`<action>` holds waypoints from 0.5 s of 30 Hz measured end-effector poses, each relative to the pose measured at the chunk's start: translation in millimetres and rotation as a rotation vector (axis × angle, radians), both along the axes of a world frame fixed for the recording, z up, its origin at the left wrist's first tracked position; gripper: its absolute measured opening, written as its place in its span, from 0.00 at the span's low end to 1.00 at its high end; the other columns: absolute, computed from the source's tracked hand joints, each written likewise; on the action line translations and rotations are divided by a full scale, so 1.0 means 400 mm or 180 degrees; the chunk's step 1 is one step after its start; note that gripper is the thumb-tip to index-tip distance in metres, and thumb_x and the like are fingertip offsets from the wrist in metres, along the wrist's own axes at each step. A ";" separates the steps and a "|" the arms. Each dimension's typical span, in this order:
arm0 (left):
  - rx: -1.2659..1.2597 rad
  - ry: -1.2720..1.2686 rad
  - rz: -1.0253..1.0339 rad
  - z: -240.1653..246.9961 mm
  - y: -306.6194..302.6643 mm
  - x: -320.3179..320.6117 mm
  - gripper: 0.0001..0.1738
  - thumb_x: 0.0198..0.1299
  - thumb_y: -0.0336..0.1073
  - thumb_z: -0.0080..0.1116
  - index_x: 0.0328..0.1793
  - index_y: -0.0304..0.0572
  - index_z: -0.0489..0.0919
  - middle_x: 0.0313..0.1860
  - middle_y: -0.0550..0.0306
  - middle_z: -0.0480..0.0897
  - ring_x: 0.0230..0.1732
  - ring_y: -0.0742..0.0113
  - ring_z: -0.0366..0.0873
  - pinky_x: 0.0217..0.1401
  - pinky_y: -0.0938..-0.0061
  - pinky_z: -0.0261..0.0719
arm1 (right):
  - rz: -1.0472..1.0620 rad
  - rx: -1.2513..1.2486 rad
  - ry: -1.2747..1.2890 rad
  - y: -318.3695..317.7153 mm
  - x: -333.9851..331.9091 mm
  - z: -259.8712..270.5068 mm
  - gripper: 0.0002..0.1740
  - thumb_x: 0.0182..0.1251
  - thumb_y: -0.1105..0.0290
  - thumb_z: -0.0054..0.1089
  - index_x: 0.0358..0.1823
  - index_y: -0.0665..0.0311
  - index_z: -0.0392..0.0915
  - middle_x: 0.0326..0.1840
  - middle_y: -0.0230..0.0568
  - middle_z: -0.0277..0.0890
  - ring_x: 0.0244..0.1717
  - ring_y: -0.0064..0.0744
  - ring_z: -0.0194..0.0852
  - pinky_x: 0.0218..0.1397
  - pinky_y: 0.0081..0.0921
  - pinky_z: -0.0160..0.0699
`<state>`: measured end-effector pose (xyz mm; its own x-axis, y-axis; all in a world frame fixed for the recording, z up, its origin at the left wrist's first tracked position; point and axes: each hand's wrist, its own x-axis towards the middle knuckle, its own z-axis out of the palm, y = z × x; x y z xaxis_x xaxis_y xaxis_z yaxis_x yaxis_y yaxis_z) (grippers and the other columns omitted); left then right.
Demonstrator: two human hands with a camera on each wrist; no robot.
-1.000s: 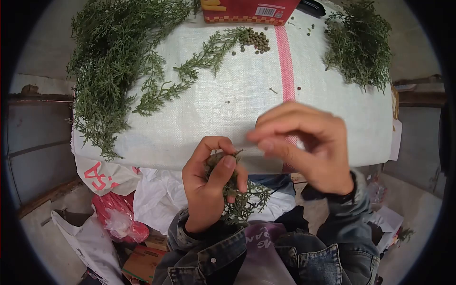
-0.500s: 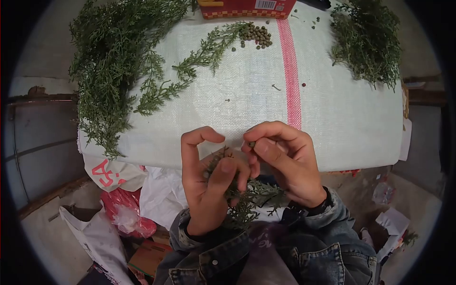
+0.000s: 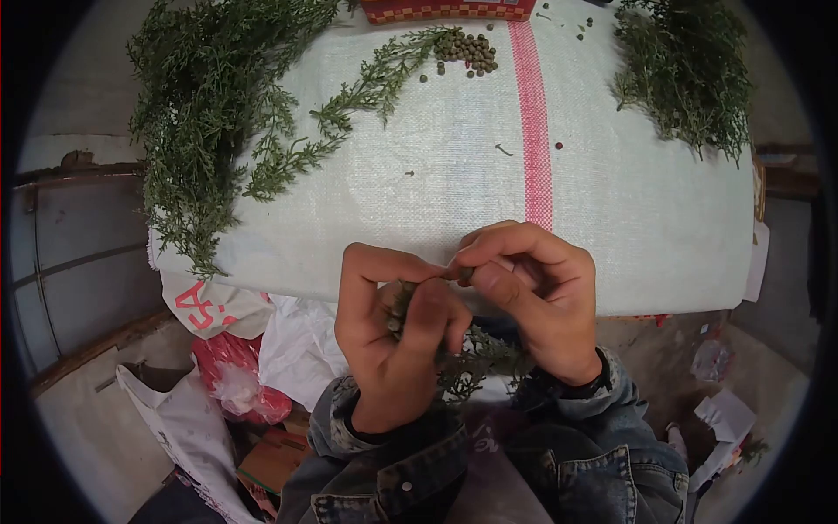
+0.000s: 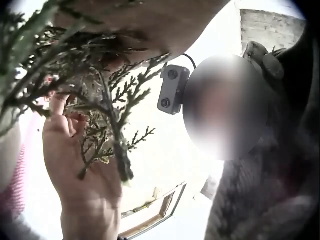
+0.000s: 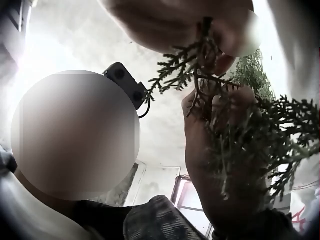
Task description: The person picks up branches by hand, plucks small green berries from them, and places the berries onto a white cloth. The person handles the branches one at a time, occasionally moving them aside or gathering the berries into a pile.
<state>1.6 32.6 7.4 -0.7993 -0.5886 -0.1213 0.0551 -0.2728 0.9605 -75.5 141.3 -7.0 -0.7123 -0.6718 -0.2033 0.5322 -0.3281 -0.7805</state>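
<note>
In the head view my left hand (image 3: 384, 345) grips a green evergreen sprig (image 3: 480, 371), its leafy end hanging below the fingers. Small roundish greenish pieces (image 3: 396, 316) show inside its curled fingers. Close beside it, my right hand (image 3: 546, 301) pinches a small round brownish-green berry (image 3: 466, 274) between thumb and index finger. The fingertips of both hands come together at the berry. Dark scaly twigs (image 4: 117, 115) fill the space between the hands in the left wrist view. From the right wrist side, the same sprig (image 5: 197, 75) dangles near the left hand (image 5: 205, 155).
A white woven sack surface (image 3: 637, 210) with a pink stripe (image 3: 536, 131) lies ahead. On it are heaped evergreen branches (image 3: 196, 113), a loose sprig (image 3: 375, 87), a pile of berries (image 3: 471, 54), a red box (image 3: 445, 10) and another evergreen bunch (image 3: 685, 79). Bags (image 3: 231, 371) lie below left.
My right hand, raised apart and blurred a second ago, came down and in toward the left with a berry in its fingertips. The left thumb and index finger have since closed toward it.
</note>
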 end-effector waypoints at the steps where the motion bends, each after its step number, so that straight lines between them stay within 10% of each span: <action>1: -0.0125 0.0052 0.0000 0.000 0.007 -0.003 0.05 0.70 0.29 0.47 0.47 0.39 0.64 0.14 0.60 0.68 0.13 0.77 0.62 0.17 0.82 0.59 | 0.0011 0.0015 -0.0019 0.005 0.001 -0.009 0.09 0.70 0.79 0.59 0.49 0.75 0.77 0.48 0.47 0.79 0.45 0.29 0.79 0.52 0.25 0.79; 15: -0.0514 0.0016 -0.0004 -0.009 0.020 -0.013 0.05 0.69 0.24 0.48 0.47 0.35 0.65 0.17 0.62 0.69 0.15 0.80 0.62 0.20 0.82 0.59 | -0.0392 0.0397 0.1082 0.011 0.000 -0.014 0.07 0.66 0.82 0.62 0.44 0.75 0.80 0.47 0.46 0.78 0.48 0.29 0.77 0.54 0.25 0.76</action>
